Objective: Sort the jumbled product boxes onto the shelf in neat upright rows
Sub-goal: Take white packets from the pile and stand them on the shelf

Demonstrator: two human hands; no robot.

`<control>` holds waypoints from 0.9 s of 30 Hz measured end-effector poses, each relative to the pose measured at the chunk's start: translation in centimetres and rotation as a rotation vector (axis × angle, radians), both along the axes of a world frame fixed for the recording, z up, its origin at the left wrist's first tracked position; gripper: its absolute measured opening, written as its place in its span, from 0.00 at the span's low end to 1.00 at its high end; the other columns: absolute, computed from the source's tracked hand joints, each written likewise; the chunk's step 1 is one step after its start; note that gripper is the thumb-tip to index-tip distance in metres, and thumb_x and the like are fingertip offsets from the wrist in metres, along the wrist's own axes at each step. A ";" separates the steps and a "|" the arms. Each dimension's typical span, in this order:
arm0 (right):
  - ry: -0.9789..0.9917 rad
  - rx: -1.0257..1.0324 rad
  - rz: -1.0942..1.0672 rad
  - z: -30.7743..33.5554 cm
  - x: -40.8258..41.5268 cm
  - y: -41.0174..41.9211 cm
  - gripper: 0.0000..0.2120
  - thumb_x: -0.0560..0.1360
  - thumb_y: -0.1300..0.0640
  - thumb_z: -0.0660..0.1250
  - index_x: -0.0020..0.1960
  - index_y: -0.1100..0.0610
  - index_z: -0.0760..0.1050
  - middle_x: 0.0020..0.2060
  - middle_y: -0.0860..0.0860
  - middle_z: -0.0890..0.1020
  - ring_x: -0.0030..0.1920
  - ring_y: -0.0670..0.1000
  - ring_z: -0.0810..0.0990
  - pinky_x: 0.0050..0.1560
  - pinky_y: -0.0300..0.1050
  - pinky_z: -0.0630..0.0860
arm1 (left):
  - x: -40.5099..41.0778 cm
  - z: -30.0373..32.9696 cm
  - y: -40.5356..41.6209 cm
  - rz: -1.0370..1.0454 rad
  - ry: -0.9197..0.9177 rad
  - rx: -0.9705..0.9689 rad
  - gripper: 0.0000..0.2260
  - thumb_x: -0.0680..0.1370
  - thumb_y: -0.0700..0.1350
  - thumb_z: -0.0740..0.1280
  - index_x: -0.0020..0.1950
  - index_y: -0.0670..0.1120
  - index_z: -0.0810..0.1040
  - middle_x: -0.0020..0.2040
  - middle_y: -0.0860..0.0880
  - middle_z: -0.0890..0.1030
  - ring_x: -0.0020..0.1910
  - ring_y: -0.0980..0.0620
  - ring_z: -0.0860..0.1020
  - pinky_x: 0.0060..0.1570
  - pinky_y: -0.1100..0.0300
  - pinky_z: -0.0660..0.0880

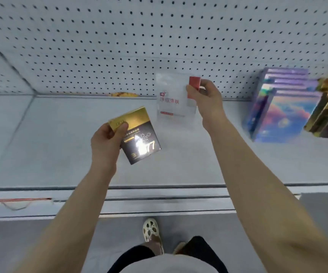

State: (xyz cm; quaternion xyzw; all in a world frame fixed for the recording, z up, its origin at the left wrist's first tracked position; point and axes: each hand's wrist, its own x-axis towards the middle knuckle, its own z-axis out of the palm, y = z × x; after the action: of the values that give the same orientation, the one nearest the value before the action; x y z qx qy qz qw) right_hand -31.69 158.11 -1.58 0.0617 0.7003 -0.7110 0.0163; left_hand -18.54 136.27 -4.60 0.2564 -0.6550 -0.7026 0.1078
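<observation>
Two rows (pixel 283 103) upright on shelf (pixel 179 164); left hand (pixel 105 143) grips gold-black box (pixel 139 138), right hand (pixel 208 101) pinches white box (pixel 172 97), both unplaced

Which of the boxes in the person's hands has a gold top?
The black box with the gold top, gripped by the left hand. The box held by the right hand is a white box with red print.
</observation>
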 end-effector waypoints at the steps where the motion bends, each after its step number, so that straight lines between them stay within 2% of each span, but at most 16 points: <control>1: -0.001 0.012 0.028 -0.1 -1.0 -1.2 0.08 0.75 0.59 0.72 0.53 0.54 0.76 0.45 0.52 0.84 0.42 0.46 0.82 0.43 0.33 0.76 | -0.3 -0.1 -0.6 0.011 -0.002 0.005 0.01 0.76 0.43 0.71 0.46 0.48 0.81 0.45 0.46 0.83 0.44 0.47 0.79 0.55 0.37 0.76; 5: -0.031 0.016 0.089 -0.7 -4.3 -4.9 0.08 0.75 0.59 0.73 0.52 0.53 0.77 0.44 0.53 0.84 0.42 0.49 0.82 0.46 0.46 0.78 | -1.3 -0.7 -2.5 0.053 -0.027 0.024 0.02 0.76 0.42 0.72 0.45 0.49 0.81 0.41 0.50 0.83 0.41 0.50 0.80 0.54 0.41 0.77; 9: -0.049 0.027 0.104 -1.5 -6.9 -7.0 0.07 0.75 0.58 0.73 0.50 0.51 0.77 0.42 0.51 0.85 0.40 0.46 0.83 0.42 0.44 0.77 | -2.3 -1.2 -3.7 0.066 -0.043 0.026 0.03 0.75 0.43 0.72 0.48 0.46 0.81 0.41 0.50 0.84 0.40 0.51 0.81 0.53 0.44 0.78; 12: -0.021 0.037 0.093 -2.2 -8.4 -7.8 0.07 0.75 0.60 0.72 0.49 0.50 0.77 0.44 0.52 0.83 0.42 0.49 0.83 0.48 0.47 0.77 | -3.1 -1.5 -4.1 0.071 -0.044 0.022 0.03 0.75 0.43 0.72 0.48 0.46 0.81 0.43 0.48 0.84 0.41 0.50 0.81 0.54 0.43 0.78; 15: 0.000 0.076 0.052 -2.9 -9.7 -7.7 0.11 0.74 0.62 0.72 0.53 0.52 0.77 0.47 0.52 0.83 0.47 0.52 0.82 0.54 0.51 0.79 | -3.9 -1.8 -4.2 0.060 -0.055 0.025 0.04 0.75 0.43 0.72 0.50 0.47 0.82 0.46 0.46 0.85 0.44 0.49 0.82 0.56 0.42 0.78; 20: 0.022 0.097 -0.071 -4.1 -10.3 -8.0 0.19 0.70 0.64 0.74 0.55 0.54 0.70 0.44 0.49 0.82 0.45 0.49 0.82 0.54 0.49 0.79 | -5.0 -2.2 -4.0 0.030 -0.071 0.022 0.05 0.75 0.45 0.72 0.51 0.47 0.82 0.47 0.47 0.86 0.47 0.46 0.83 0.57 0.41 0.78; 24: 0.047 0.197 -0.118 -4.5 -10.1 -8.0 0.18 0.70 0.59 0.75 0.53 0.52 0.70 0.46 0.47 0.82 0.48 0.47 0.82 0.54 0.44 0.78 | -5.6 -2.3 -3.5 0.009 -0.074 0.020 0.04 0.75 0.44 0.72 0.49 0.48 0.82 0.46 0.47 0.86 0.45 0.49 0.83 0.56 0.41 0.78; 27: 0.110 0.316 -0.153 -4.0 -9.0 -7.0 0.16 0.73 0.58 0.72 0.57 0.55 0.71 0.49 0.48 0.80 0.49 0.48 0.79 0.54 0.42 0.75 | -5.9 -2.2 -2.7 -0.014 -0.069 0.032 0.03 0.75 0.44 0.72 0.48 0.49 0.82 0.45 0.49 0.86 0.44 0.50 0.83 0.56 0.42 0.78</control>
State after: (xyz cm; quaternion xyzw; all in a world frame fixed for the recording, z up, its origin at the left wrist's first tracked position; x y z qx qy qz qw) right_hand -40.71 151.15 -5.55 0.0774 0.7963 -0.5938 -0.0860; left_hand -24.48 133.61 -6.76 0.2775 -0.6489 -0.7044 0.0764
